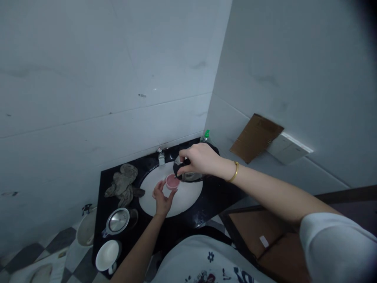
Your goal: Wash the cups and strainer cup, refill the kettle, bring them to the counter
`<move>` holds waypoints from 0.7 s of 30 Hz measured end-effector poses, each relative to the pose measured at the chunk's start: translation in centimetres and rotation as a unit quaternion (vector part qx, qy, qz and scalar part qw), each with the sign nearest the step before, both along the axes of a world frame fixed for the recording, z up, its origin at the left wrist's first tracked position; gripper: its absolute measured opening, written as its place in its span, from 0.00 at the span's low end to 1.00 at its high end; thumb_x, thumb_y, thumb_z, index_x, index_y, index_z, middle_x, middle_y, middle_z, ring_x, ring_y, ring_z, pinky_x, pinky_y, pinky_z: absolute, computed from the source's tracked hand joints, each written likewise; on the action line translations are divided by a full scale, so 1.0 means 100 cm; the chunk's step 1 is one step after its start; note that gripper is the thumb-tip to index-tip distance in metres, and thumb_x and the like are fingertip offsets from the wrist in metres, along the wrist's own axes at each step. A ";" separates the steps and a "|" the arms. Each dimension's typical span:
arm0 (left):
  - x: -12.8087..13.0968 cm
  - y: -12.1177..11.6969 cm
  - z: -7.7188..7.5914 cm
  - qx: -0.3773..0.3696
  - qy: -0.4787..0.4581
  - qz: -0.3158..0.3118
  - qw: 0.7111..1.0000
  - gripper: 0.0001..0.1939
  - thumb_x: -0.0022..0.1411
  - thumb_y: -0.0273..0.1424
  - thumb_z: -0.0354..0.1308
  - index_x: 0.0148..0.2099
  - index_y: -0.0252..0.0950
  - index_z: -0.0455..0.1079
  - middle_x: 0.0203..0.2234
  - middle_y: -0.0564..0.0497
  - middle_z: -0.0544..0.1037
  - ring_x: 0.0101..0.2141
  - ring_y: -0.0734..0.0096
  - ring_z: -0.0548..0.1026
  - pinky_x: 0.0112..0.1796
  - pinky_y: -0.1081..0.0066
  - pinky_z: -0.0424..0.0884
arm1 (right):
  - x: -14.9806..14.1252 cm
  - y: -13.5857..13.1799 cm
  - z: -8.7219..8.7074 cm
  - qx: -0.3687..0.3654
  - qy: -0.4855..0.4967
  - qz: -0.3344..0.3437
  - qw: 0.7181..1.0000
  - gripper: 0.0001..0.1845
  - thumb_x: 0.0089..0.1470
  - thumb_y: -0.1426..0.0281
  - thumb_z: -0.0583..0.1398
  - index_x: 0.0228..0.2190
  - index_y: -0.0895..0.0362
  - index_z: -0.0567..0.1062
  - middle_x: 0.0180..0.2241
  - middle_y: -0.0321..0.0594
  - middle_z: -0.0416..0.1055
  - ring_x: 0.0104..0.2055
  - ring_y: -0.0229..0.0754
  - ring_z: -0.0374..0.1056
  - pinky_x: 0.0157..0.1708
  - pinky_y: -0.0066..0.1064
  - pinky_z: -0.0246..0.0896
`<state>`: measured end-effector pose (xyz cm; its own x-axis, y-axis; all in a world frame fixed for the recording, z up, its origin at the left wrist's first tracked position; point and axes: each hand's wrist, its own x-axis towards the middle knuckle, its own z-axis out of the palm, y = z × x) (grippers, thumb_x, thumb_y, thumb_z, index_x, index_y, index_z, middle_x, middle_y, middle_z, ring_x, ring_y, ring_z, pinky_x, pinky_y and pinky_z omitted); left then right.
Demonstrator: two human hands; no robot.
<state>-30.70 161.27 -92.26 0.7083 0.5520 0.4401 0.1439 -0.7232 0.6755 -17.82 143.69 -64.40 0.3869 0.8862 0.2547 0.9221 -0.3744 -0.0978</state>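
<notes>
Above the white sink basin (188, 198), my left hand (162, 199) grips a small pink cup (172, 182) between thumb and fingers, its open top facing up. My right hand (198, 158) is closed around the black handle of a glass pot (193, 177) with black parts. The pot is tilted, its end right beside the cup's rim. My own hand and wrist hide part of the pot, and I cannot make out whether liquid is flowing. Behind both hands stands the chrome faucet (161, 157).
A crumpled grey cloth (125, 182) lies left of the basin on the black countertop (173, 226). Nearer are a lidded metal-topped pot (118, 221) and a white mug (107, 255). A green-topped pump bottle (206, 135) stands in the back corner; cardboard (256, 137) hangs on the right wall.
</notes>
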 end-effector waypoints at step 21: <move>-0.020 0.031 0.018 0.026 0.133 -0.051 0.989 0.35 0.49 0.45 0.64 0.56 0.38 0.57 0.50 0.39 0.72 0.53 0.47 0.66 0.53 0.47 0.51 | 0.026 -0.062 -0.157 0.387 0.448 -0.189 0.783 0.22 0.34 0.54 0.69 0.24 0.59 0.75 0.20 0.37 0.70 0.22 0.36 0.63 0.24 0.29 0.60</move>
<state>-32.73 164.39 -90.49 0.8534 0.4536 0.2567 0.2366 -0.7761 0.5846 -15.20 137.50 -80.11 0.9151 0.3801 0.1347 0.1905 -0.1130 -0.9752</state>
